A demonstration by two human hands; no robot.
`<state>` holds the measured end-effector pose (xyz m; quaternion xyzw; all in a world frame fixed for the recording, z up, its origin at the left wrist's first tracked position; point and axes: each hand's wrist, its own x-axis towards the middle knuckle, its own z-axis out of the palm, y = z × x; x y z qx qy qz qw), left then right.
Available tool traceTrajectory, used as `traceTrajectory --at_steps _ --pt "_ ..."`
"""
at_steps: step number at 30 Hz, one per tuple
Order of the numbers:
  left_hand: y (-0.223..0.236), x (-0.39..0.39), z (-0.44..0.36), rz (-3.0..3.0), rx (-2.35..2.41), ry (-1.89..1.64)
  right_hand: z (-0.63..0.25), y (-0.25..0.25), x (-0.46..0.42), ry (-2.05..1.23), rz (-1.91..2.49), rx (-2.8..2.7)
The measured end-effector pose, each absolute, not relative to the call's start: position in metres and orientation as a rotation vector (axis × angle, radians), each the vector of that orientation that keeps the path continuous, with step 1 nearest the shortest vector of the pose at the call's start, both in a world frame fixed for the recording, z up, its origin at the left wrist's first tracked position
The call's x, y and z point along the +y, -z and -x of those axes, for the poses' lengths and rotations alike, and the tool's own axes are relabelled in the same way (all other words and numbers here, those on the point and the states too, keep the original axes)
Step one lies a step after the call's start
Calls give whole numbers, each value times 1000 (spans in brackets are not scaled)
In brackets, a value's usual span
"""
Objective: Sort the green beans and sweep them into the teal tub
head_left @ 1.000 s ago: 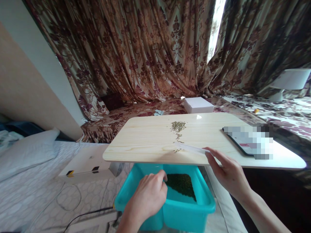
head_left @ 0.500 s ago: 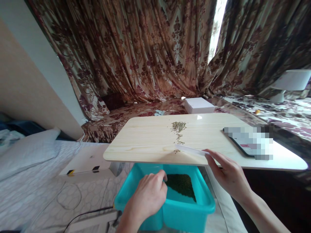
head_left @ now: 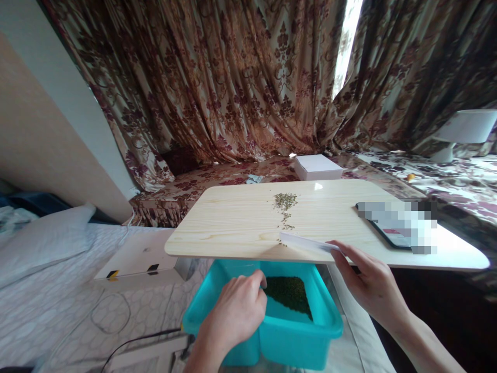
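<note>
My right hand (head_left: 370,280) pinches one end of a thin white strip (head_left: 308,242), which looks like card or plastic. The strip's far end rests near the front edge of the pale wooden tabletop (head_left: 225,223), beside a few loose grains. Farther back lies a thin scatter of small greenish-brown grains (head_left: 286,202). Under that edge is a teal plastic bin (head_left: 298,331) with two compartments. My left hand (head_left: 243,305) is closed over its middle divider, fingertips partly hidden. More dark green grains (head_left: 291,295) lie in the right compartment.
A tablet-like device (head_left: 388,228), partly blurred out, lies on the tabletop's right side. Behind stands a white box (head_left: 318,167). At left, a white case (head_left: 140,254) and a cable (head_left: 143,336) rest on the bed (head_left: 58,290). A lamp (head_left: 466,127) is far right.
My right hand and the strip have shifted very slightly to the right. Grains at the strip's tip lie a little differently. My left hand stays put.
</note>
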<state>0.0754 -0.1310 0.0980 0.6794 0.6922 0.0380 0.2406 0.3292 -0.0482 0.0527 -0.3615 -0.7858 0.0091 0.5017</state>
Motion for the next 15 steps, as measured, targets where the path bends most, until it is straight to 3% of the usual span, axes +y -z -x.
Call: traceTrajectory --at_steps 15 --pt "-96 -131 -75 -1863 1898 -108 -317 -60 -44 -70 879 -1892"
